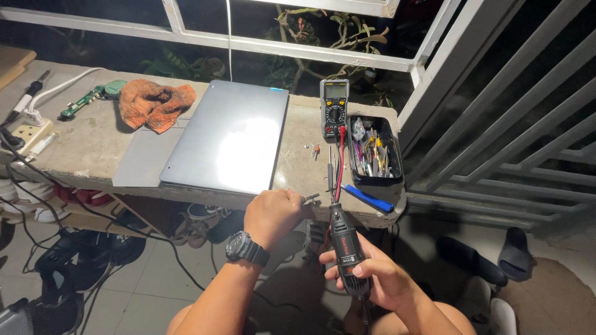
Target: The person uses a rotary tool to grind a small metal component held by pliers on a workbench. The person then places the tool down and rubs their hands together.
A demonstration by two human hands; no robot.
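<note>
A concrete table [93, 146] is standing against a white railing at night, carrying a closed grey laptop [230, 136], an orange rag [155, 102], a multimeter [334, 107] and a black tray of small tools [375, 151]; a blue-handled tool [369, 198] is lying near the front edge; the right hand [375, 276] is wrapping its grip firmly around a black rotary tool [345, 248], pointing its nose up toward the table edge; the left hand [273, 214], wearing a black watch [246, 248], is clenching a small metal piece [310, 198] at the edge, just beside the tool's tip; shoes are lying on the tiled floor below.
</note>
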